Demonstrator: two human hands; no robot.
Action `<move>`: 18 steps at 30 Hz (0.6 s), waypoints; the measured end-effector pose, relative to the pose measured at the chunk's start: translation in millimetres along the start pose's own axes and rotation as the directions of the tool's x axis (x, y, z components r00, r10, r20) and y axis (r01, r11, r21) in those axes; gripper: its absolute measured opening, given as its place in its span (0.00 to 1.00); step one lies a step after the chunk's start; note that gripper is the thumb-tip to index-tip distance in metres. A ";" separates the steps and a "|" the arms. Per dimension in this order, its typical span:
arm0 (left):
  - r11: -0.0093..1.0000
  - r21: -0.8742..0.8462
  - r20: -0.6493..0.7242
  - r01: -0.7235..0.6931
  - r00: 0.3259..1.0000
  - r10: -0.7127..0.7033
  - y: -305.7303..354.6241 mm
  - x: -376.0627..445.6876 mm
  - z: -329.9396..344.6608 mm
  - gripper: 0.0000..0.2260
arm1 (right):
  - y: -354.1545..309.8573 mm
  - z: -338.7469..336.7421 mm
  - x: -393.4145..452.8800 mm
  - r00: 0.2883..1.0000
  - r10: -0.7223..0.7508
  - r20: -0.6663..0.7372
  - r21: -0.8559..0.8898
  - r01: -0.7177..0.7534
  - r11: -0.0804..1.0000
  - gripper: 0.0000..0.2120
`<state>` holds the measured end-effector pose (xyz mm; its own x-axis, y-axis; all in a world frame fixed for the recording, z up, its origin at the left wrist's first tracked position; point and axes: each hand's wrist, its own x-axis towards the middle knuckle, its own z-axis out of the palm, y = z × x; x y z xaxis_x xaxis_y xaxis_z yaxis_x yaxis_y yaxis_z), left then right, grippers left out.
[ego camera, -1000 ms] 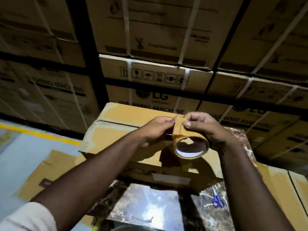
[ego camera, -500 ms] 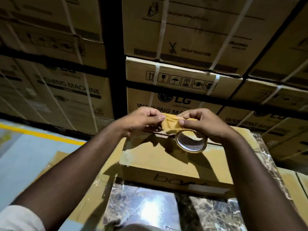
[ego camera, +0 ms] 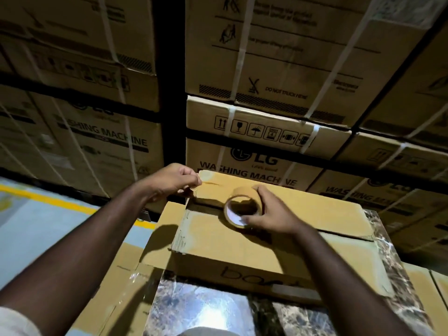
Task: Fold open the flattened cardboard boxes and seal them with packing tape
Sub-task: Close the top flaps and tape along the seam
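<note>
A brown cardboard box (ego camera: pixel 278 241) lies folded up, its top flaps closed with the centre seam showing; a roll of tan packing tape (ego camera: pixel 243 207) stands on edge over that seam; a pulled-out strip of tape (ego camera: pixel 213 180) stretches from the roll leftward past the box's far left corner

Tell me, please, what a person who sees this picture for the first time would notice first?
First, the two hands in the middle: the left hand pinches the free end of brown tape while the right hand holds the tape roll over the seam of the cardboard box. Behind them rises a wall of stacked washing machine cartons, bound with white straps. The box rests on a marble-patterned table.
</note>
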<state>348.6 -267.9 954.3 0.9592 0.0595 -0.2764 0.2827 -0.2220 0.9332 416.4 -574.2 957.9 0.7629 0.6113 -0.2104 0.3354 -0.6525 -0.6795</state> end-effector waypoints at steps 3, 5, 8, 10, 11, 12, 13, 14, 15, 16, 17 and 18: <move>0.988 -0.122 0.006 0.093 0.996 -0.092 -2.0 -1.3 1.7 0.07 | 14.8 37.1 -2.5 0.986 0.067 -0.154 0.241 -0.029 0.970 0.25; 0.976 -0.173 0.054 0.132 0.991 -0.125 -3.7 -4.4 4.1 0.08 | 21.1 45.7 -0.3 0.965 0.068 -0.252 0.255 -0.002 0.967 0.28; 0.952 -0.267 0.097 0.147 0.987 -0.125 1.0 -8.9 8.0 0.14 | 24.0 42.3 6.6 0.949 -0.013 -0.314 0.220 0.086 0.972 0.29; 0.951 -0.287 0.122 0.114 0.989 -0.082 4.4 -9.5 8.8 0.19 | 24.5 37.1 9.5 0.947 -0.053 -0.318 0.225 0.129 0.966 0.29; 0.959 -0.266 0.116 0.097 0.991 -0.068 4.1 -9.1 7.9 0.17 | 24.8 35.0 10.2 0.948 -0.054 -0.314 0.226 0.129 0.966 0.30; 0.961 -0.259 0.089 0.092 0.994 -0.071 4.6 -8.9 7.7 0.14 | 25.4 33.3 10.2 0.952 -0.040 -0.304 0.230 0.114 0.966 0.30; 0.962 -0.259 0.062 0.086 0.995 -0.072 1.3 -6.8 5.7 0.13 | 26.6 32.8 9.9 0.956 -0.026 -0.293 0.235 0.098 0.967 0.30; 0.957 -0.275 0.037 0.092 0.996 -0.085 0.8 -6.4 4.9 0.13 | 29.6 33.8 10.3 0.959 -0.018 -0.282 0.237 0.088 0.968 0.27; 0.950 -0.298 0.022 0.093 0.996 -0.091 -0.1 -5.7 4.3 0.11 | 32.9 35.4 10.3 0.962 -0.016 -0.274 0.239 0.084 0.967 0.24; 0.938 -0.333 0.015 0.097 0.995 -0.097 -0.5 -6.2 4.6 0.08 | 34.9 37.1 10.1 0.962 -0.016 -0.271 0.239 0.083 0.967 0.22; 0.928 -0.357 0.012 0.105 0.994 -0.108 -0.1 -8.0 5.5 0.10 | 35.1 38.1 9.5 0.962 -0.019 -0.271 0.238 0.086 0.967 0.20; 0.918 -0.377 0.017 0.126 0.991 -0.129 -0.4 -9.2 6.7 0.14 | 35.3 38.7 9.6 0.962 -0.025 -0.272 0.240 0.093 0.966 0.19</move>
<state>339.6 -275.0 954.9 0.9145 0.0709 -0.3984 0.3824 0.1708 0.9081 414.1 -574.1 904.7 0.8759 0.4825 0.0060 0.2626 -0.4664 -0.8447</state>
